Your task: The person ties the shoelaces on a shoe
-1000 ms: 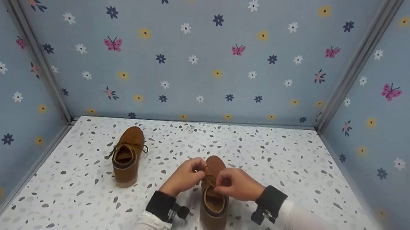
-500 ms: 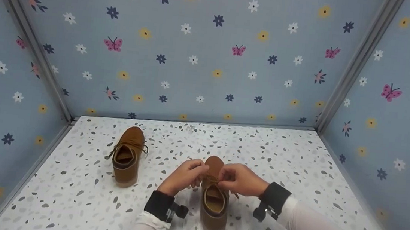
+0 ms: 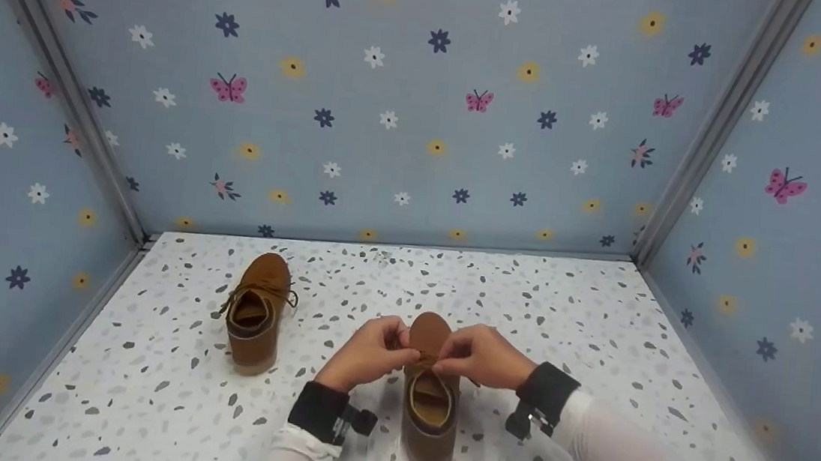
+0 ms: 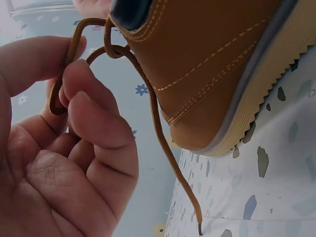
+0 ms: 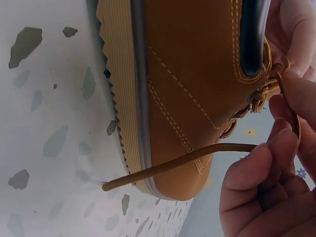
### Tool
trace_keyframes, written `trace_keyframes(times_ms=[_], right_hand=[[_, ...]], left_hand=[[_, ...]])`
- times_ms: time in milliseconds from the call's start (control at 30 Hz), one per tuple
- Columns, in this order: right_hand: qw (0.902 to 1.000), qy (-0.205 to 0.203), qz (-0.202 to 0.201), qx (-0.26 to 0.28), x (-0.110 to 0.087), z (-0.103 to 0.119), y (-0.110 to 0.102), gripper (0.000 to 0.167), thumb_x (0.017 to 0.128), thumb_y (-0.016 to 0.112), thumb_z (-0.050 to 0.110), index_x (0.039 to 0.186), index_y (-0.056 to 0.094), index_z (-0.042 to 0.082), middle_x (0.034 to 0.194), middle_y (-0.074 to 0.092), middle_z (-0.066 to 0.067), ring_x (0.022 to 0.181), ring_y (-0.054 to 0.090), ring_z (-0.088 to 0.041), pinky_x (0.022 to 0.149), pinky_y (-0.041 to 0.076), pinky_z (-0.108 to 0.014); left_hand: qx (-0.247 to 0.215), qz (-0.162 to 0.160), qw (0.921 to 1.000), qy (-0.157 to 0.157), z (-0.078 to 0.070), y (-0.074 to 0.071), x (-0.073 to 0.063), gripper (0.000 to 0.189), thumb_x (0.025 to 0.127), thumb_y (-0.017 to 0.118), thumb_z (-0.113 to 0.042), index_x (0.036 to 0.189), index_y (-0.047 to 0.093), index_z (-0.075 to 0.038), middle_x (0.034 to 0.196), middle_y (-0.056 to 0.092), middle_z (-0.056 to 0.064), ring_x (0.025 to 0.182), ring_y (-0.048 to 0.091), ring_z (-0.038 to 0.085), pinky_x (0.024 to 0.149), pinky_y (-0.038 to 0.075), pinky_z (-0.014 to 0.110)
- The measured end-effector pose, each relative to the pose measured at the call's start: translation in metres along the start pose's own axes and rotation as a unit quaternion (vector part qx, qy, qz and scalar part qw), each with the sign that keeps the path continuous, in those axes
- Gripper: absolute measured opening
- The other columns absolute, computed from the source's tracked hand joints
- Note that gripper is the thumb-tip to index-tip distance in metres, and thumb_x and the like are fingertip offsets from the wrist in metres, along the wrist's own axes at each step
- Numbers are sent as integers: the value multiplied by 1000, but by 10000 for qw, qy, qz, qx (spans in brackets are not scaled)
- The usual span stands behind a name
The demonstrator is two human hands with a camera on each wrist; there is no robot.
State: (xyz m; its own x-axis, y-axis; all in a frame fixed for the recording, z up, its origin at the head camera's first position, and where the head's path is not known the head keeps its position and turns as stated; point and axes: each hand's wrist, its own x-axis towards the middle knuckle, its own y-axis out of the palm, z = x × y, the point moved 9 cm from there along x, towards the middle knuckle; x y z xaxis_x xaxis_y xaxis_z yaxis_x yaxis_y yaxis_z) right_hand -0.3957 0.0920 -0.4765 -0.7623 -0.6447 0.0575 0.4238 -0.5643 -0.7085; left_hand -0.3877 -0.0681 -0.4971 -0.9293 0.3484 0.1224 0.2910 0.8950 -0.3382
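Observation:
A brown lace-up shoe (image 3: 427, 450) stands upright on the speckled surface, toe pointing away from me. My left hand (image 3: 369, 351) is at the left of its laces and pinches a loop of shoelace between thumb and fingers. One lace end (image 4: 157, 123) hangs free beside the shoe in the left wrist view. From the right, my right hand (image 3: 492, 359) pinches the other part of the shoelace (image 5: 187, 157), whose end sticks out past the fingers. A knot (image 5: 259, 101) shows at the top eyelets. The fingers partly cover the laces in the head view.
A matching brown shoe (image 3: 253, 336) stands farther left, its laces tied in a bow. Light blue panels (image 3: 388, 153) with flowers and butterflies enclose the white speckled surface (image 3: 561, 305) at the back and sides.
My right hand has moved slightly up toward the toe, and the left fingers have shifted around the lace. A lace end now shows to the right of the shoe. Both shoes stay in place.

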Motion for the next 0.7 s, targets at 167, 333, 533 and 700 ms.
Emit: trace_keyframes(times_ms=[167,333,533,700], right_hand=[[9999,119,-18,-65,4,-2,-1,7,91,82,23,91,79,16,83,77,1,69,62,-5,62,51,-22],[9991,12,251,-331,9,0,4,18,97,75,21,112,80,14,102,81,-1,85,71,-10,76,57,-25],[9976,-222,369,-538,12,8,9,17,99,71,18,112,81,16,107,81,-2,94,72,-12,82,58,-25],[9974,-180,300,-624,14,10,9,9,98,72,17,100,81,17,94,78,1,80,66,-7,70,55,-23]], left_hand=[[-123,122,9998,-88,0,0,-2,24,89,78,-11,99,60,1,77,62,-2,67,59,10,60,50,23],[-87,339,9990,-278,0,0,-4,31,89,77,-12,112,65,4,76,65,-4,61,58,8,56,47,23],[258,488,9979,-347,4,2,-4,22,90,74,-14,110,76,-6,76,70,-3,61,61,15,54,46,23],[471,649,9960,-386,6,7,-5,24,91,67,-12,112,79,-11,86,76,2,64,62,14,57,48,24]])
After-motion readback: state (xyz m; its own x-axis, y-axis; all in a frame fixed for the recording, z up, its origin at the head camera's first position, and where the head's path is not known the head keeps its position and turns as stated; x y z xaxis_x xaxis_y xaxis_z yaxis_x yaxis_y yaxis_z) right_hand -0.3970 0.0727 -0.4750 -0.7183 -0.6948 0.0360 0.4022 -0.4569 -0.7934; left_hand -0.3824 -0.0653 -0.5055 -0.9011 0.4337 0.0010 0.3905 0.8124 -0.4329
